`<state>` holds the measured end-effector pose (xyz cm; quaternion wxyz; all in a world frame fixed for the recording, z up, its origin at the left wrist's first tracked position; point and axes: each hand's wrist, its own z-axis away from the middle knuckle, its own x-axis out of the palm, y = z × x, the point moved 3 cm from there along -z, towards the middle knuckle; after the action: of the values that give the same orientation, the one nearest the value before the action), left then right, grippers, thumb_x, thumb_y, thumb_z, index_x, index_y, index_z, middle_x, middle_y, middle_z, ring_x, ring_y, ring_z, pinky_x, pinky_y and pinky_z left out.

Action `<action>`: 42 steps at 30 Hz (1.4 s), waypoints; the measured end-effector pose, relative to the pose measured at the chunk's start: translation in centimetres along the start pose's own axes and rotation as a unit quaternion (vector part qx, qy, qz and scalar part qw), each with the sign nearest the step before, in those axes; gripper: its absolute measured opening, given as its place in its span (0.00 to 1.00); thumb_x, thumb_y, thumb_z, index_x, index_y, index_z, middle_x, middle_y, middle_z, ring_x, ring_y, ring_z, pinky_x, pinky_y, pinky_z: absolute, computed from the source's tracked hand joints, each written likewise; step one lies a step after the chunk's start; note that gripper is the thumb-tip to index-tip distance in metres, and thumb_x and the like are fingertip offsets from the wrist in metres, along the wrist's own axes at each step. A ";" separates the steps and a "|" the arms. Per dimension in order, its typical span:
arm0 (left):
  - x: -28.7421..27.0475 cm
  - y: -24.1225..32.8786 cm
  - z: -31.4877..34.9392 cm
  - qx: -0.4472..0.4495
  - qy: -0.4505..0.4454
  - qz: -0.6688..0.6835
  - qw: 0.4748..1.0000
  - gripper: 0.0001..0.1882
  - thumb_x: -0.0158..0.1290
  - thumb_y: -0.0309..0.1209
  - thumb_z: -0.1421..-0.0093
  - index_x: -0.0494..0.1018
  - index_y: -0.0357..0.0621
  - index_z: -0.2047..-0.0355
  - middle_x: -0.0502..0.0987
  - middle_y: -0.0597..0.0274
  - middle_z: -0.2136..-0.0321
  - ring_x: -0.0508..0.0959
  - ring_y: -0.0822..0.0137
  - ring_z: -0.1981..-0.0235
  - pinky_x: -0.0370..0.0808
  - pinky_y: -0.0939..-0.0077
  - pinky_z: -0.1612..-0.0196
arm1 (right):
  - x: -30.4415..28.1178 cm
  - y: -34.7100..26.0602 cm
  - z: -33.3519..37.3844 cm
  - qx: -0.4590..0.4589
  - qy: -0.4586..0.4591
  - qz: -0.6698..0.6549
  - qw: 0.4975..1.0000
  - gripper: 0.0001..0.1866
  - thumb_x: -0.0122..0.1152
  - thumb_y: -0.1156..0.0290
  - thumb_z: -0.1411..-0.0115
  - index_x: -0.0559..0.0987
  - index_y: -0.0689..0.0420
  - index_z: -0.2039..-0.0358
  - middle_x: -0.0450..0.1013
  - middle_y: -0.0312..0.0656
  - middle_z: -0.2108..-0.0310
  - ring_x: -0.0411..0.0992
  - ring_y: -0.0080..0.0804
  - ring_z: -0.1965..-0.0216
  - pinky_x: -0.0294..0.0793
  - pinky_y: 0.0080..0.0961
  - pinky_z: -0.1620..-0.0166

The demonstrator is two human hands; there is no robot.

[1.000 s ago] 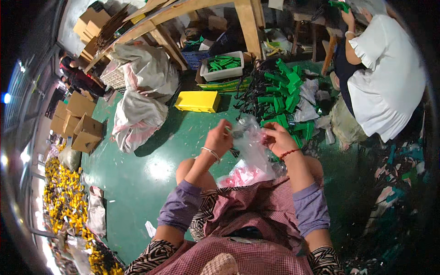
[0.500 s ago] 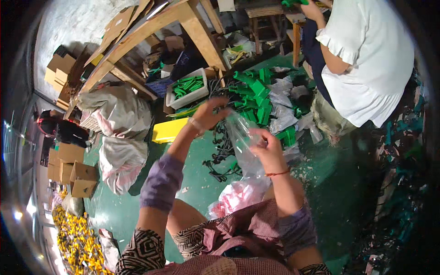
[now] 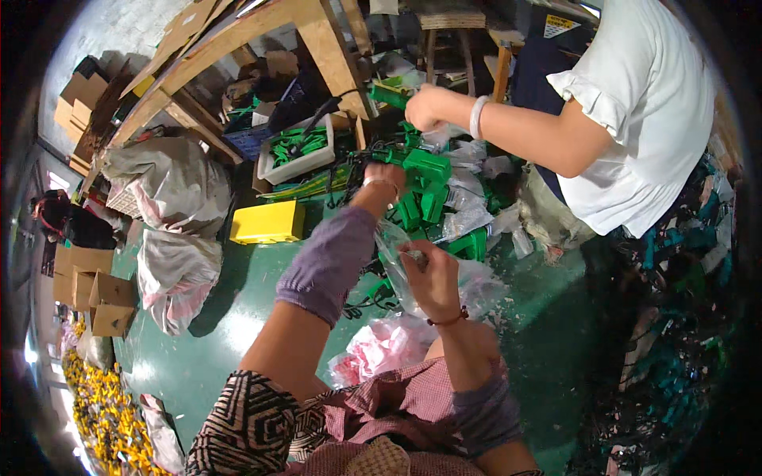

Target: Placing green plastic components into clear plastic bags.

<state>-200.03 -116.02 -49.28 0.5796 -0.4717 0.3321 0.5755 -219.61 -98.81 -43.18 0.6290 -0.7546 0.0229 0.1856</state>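
Observation:
My right hand (image 3: 432,279) pinches the upper edge of a clear plastic bag (image 3: 397,258), which hangs between my two hands. My left hand (image 3: 384,178) has reached forward to the pile of green plastic tools (image 3: 429,198), at its near left side among black cords. Its fingers are blurred and partly hidden, so their grip does not show. Just beyond my left hand lies one green tool (image 3: 427,163). Above the pile, a co-worker's hand (image 3: 429,108) holds a green tool (image 3: 389,97) with a black cord.
A white bin (image 3: 329,147) of green parts and a yellow box (image 3: 267,222) stand to the left. Stuffed sacks (image 3: 171,186) lie farther left under a wooden bench (image 3: 238,47). Pink-and-white plastic bags (image 3: 381,349) lie near my lap. Dark scraps (image 3: 659,341) cover the right side.
My left hand has let go of the bag and moved forward to the green pile; my right hand keeps the bag, slightly lower. The co-worker's arm has swung left over the pile with a green tool.

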 end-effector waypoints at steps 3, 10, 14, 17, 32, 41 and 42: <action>6.6 1.0 3.5 -0.013 0.029 0.155 0.987 0.19 0.53 0.46 0.43 0.80 0.43 0.65 0.81 0.50 0.66 0.81 0.48 0.62 0.78 0.58 0.59 | -0.4 0.9 0.4 -0.032 0.002 0.062 0.998 0.07 0.63 0.71 0.44 0.81 0.59 0.65 0.75 0.46 0.79 0.74 0.39 0.77 0.71 0.32 0.71; 14.1 -0.3 6.4 -0.035 0.116 0.474 0.872 0.28 0.53 0.54 0.44 0.77 0.38 0.62 0.78 0.40 0.60 0.78 0.41 0.56 0.75 0.55 0.55 | 0.3 -1.4 3.5 -0.060 -0.011 0.078 0.995 0.09 0.62 0.68 0.42 0.80 0.60 0.66 0.78 0.53 0.72 0.77 0.52 0.69 0.75 0.37 0.68; 13.1 -2.5 2.1 -0.137 0.016 0.762 0.632 0.28 0.44 0.53 0.38 0.73 0.38 0.56 0.80 0.44 0.66 0.80 0.48 0.61 0.76 0.58 0.58 | 0.3 -3.9 3.7 -0.068 0.027 0.045 0.996 0.08 0.62 0.68 0.42 0.79 0.60 0.68 0.75 0.54 0.76 0.76 0.52 0.72 0.72 0.37 0.72; 9.0 1.7 -0.2 -0.065 -0.044 0.909 0.410 0.26 0.42 0.49 0.37 0.67 0.42 0.47 0.79 0.45 0.68 0.80 0.47 0.65 0.78 0.53 0.62 | -0.3 -1.3 2.9 -0.060 0.046 0.067 0.995 0.09 0.61 0.69 0.43 0.78 0.61 0.66 0.75 0.55 0.74 0.76 0.54 0.71 0.71 0.39 0.70; 1.0 1.9 -2.2 -0.166 -0.208 0.857 0.441 0.12 0.51 0.36 0.35 0.68 0.40 0.70 0.66 0.66 0.85 0.66 0.70 0.87 0.66 0.73 0.82 | 4.4 -1.4 3.4 -0.091 -0.198 0.117 0.969 0.09 0.56 0.67 0.47 0.80 0.58 0.72 0.76 0.54 0.76 0.76 0.54 0.71 0.75 0.47 0.65; -1.6 -7.2 36.2 0.126 0.061 0.746 0.652 0.34 0.56 0.27 0.38 0.53 0.40 0.36 0.75 0.60 0.64 0.75 0.72 0.66 0.73 0.78 0.62 | 3.0 4.5 5.7 -0.064 -0.288 0.357 0.886 0.11 0.57 0.66 0.47 0.84 0.56 0.70 0.79 0.55 0.66 0.78 0.52 0.63 0.79 0.43 0.58; -2.4 -8.1 40.9 0.121 0.074 0.731 0.667 0.38 0.57 0.27 0.39 0.49 0.40 0.33 0.74 0.60 0.65 0.74 0.72 0.66 0.72 0.78 0.62 | 2.6 5.9 4.8 -0.050 -0.264 0.350 0.897 0.11 0.56 0.67 0.47 0.84 0.54 0.69 0.78 0.54 0.66 0.78 0.52 0.63 0.78 0.43 0.58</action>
<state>-198.83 -77.98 -32.06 -0.0013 -0.0443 0.6790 0.7328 -219.95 -94.92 -50.18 0.4677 -0.6515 0.1093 0.5872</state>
